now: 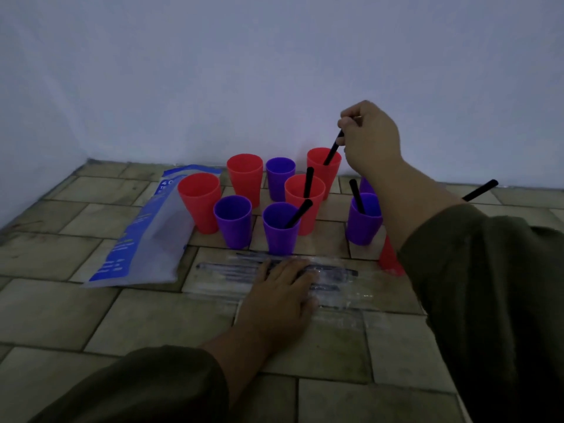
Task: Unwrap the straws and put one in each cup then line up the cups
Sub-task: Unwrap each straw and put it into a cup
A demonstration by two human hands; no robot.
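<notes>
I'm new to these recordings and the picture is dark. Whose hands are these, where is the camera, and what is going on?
There is one view, from a camera on a person's head, looking down at a tiled floor. The right hand lowers a black straw into the far red cup. The left hand rests flat on wrapped straws. Red and purple cups stand clustered; some hold straws, like the near purple cup. A blue and white bag lies left.

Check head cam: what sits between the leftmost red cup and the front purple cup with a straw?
One purple cup with no straw, standing upright between the leftmost red cup and the front purple cup, shown in the head view.
</notes>
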